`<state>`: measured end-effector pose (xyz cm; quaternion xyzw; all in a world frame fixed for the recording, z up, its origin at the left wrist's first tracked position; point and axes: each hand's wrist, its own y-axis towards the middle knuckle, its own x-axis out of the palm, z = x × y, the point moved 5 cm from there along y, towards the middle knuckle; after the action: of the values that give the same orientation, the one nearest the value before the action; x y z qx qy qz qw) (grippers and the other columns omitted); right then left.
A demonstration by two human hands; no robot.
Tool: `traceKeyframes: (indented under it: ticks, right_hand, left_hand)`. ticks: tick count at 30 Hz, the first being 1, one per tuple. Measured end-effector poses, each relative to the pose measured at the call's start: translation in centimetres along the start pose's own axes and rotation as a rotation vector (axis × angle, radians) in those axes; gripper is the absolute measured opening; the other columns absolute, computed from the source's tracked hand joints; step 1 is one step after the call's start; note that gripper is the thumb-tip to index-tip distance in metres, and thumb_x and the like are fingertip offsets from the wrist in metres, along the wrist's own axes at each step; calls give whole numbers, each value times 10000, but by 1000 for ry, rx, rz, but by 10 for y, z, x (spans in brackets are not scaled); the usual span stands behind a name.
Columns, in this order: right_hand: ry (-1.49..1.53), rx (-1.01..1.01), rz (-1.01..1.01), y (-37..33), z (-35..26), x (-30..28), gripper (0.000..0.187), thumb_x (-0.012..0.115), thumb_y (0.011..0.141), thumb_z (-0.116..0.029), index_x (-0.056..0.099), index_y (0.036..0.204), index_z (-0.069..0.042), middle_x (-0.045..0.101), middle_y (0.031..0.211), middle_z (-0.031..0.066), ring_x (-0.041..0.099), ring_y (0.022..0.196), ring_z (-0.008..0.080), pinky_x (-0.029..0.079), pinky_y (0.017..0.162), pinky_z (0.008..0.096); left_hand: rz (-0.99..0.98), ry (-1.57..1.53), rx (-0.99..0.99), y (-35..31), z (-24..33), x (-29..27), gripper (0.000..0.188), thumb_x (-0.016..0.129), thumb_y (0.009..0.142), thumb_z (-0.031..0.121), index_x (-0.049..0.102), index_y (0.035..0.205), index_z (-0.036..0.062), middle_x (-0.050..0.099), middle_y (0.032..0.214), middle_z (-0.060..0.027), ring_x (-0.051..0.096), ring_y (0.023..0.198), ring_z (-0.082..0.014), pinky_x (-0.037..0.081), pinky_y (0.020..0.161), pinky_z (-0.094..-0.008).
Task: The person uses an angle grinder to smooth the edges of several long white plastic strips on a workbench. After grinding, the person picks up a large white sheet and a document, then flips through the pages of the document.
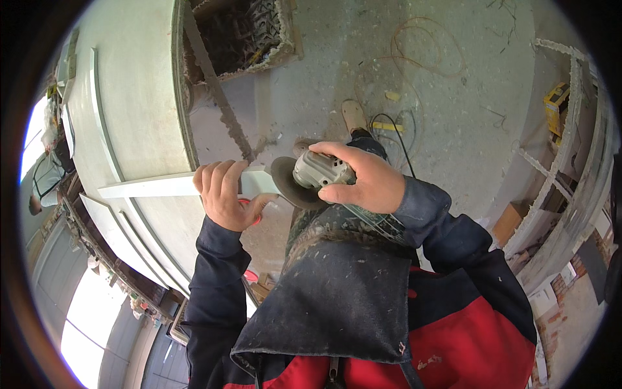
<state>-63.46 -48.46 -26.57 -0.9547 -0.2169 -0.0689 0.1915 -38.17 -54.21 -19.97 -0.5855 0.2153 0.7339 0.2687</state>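
My right hand (374, 183) is wrapped over the head of a grey angle grinder (319, 170), thumb below and fingers on top. The grinder's round dark disc (286, 187) faces left, at the end of a pale strip (152, 186); I cannot tell whether the two touch. My left hand (223, 198) clasps that strip close to the disc, fingers over the top and thumb on the near side. The strip's far part lies over the pale table (146, 97), and its held end juts past the table edge. Part of the grinder's body is hidden by my right hand and sleeve.
A black cable (403, 146) runs behind the grinder to the floor, where a thin hose (421, 58) lies coiled. A crusted bin (240, 39) with scraps stands beyond the table. A rough frame rack (551, 162) with a yellow box (556, 107) is at right.
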Motion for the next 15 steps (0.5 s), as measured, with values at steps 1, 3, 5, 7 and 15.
traceKeyframes:
  ticks: [1,3,5,7,15]
  right_hand:
    - [11,4,9,-2,0,0,811,754,898,-488,470,1487,-8,609,1368,193,600,1263,282,455,1080,394]
    - [34,12,28,-5,0,0,743,773,875,-370,494,1462,-10,626,1348,227,630,1236,334,474,1061,403]
    - [23,7,26,-8,0,0,747,773,877,-378,493,1465,-12,623,1355,228,628,1241,337,471,1065,405]
    - [5,0,32,-11,0,-1,752,772,878,-387,492,1469,-16,621,1360,228,625,1246,342,470,1067,408]
    - [-24,42,35,-23,0,-1,769,770,875,-415,485,1487,-48,620,1361,221,615,1254,362,467,1073,420]
  left_hand:
    - [1,-2,1,1,0,0,822,788,728,708,655,1176,32,648,1049,-145,589,1007,-358,405,969,-476]
    - [3,-5,3,3,1,-1,824,779,732,717,653,1175,32,648,1047,-143,589,1004,-356,405,966,-473]
    - [9,-5,1,3,0,-1,825,771,738,723,652,1174,34,648,1045,-142,590,1002,-352,405,962,-469]
    - [12,-5,-1,2,0,-1,823,767,742,727,652,1173,35,649,1043,-140,590,1001,-349,406,959,-466]
    - [26,-9,-6,2,-2,0,801,755,761,729,660,1163,42,651,1035,-131,587,996,-343,406,953,-462]
